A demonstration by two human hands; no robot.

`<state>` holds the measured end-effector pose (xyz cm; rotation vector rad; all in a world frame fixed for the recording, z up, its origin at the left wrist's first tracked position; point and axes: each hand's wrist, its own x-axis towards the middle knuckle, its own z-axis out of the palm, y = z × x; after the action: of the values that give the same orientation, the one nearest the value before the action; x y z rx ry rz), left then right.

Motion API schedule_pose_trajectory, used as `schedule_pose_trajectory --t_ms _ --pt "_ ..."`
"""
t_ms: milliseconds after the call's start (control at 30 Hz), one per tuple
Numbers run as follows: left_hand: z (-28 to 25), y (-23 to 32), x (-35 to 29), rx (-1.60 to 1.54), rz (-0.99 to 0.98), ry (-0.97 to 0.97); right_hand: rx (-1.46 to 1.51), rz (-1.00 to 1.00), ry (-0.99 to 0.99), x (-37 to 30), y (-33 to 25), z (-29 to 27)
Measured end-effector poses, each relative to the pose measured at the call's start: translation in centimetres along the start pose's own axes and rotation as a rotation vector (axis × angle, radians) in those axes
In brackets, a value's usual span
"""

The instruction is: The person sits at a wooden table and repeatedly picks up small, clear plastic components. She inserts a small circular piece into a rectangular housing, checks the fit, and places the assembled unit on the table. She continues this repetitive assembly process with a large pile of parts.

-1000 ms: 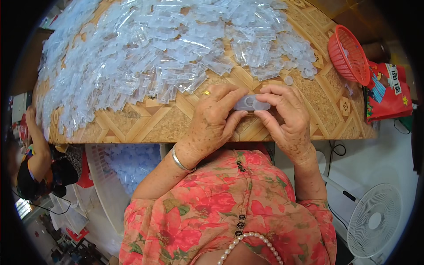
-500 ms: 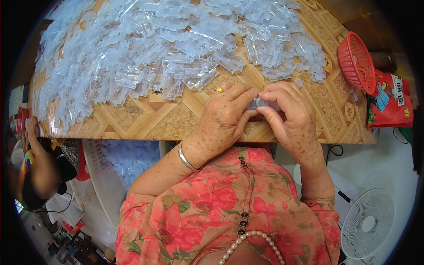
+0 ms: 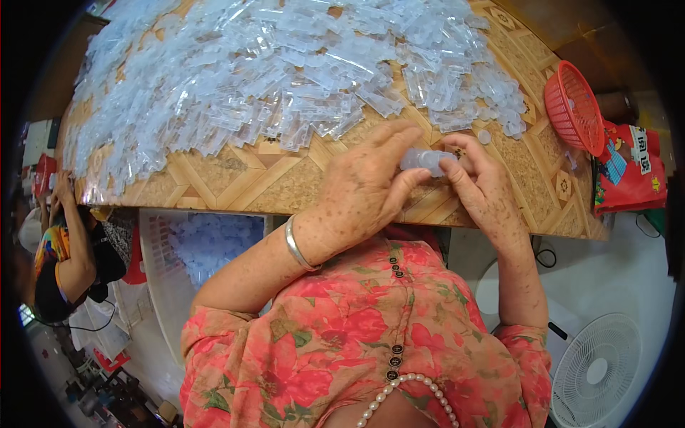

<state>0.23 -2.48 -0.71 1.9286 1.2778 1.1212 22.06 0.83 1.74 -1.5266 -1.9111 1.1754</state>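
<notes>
Between my hands, over the table's near edge, is a small translucent plastic piece (image 3: 427,162) with a rounded outline; its exact kind does not show. My left hand (image 3: 360,178) is closed around its left end between thumb and fingers. The thumb and curled fingers of my right hand (image 3: 479,180) hold its right end. Just beyond my hands spreads a wide heap of flat, clear plastic strips (image 3: 285,85). Small round clear discs (image 3: 484,136) lie at the heap's right edge, close to my right fingertips.
A red plastic basket (image 3: 573,107) tilts at the table's right, beside a red printed bag (image 3: 631,171). Below the table at left stands a white bin (image 3: 168,285) of bluish plastic pieces (image 3: 214,246). A white fan (image 3: 596,371) is low at right. Another person's arm (image 3: 75,242) reaches in at far left.
My hands have drawn slightly apart and my right fingers have lifted, so more of the plastic piece shows. The whole view has shifted a little.
</notes>
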Motion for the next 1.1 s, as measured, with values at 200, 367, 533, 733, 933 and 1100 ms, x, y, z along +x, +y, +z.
schedule_pose_trajectory --t_ms 200,367,533,733,933,1100 --pt "-0.1 0.4 1.4 -0.371 -0.356 -0.311 0.342 0.292 -0.316 1.2 0.3 -0.7" --pt "-0.5 0.3 2.2 -0.516 -0.491 -0.439 0.422 0.430 -0.428 2.0 0.0 -1.3" --pt "-0.7 -0.1 2.8 -0.718 -0.764 -0.497 0.471 0.563 -0.445 2.4 -1.0 -1.7" --pt "-0.7 -0.3 2.8 -0.709 -0.709 -0.528 0.479 0.604 -0.493 3.2 -1.2 -1.8" --pt "-0.9 -0.3 3.1 -0.599 -0.599 -0.475 0.506 0.649 -0.537 4.0 -1.6 -2.1" --pt "0.3 -0.6 2.5 -0.573 -0.561 -0.428 0.528 0.664 -0.557 4.5 -1.7 -2.0"
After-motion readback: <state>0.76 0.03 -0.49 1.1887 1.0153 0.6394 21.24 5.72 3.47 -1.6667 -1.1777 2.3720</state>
